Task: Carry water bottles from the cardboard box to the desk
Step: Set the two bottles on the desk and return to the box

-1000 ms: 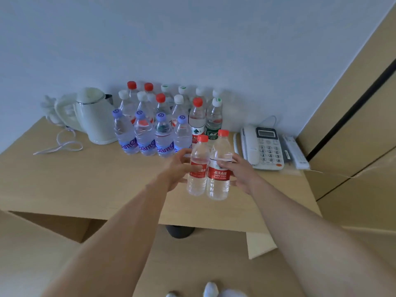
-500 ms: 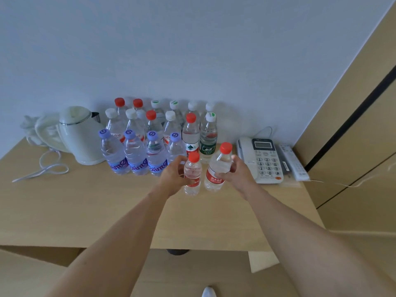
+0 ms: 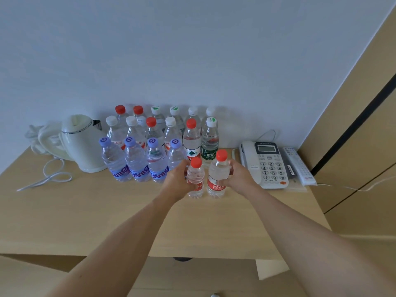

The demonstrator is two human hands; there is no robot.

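hands gripping two red-capped bottles [image 3: 205, 181], desk [image 3: 90, 215]

Soft even daylight, faint shadows, wide-angle edge bending, slight softness.

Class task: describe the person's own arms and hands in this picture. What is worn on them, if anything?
Both forearms are bare, with no sleeve in view. The left hand and right hand wear no gloves, and no watch, bracelet or ring shows on the visible sides. No markings can be made out.
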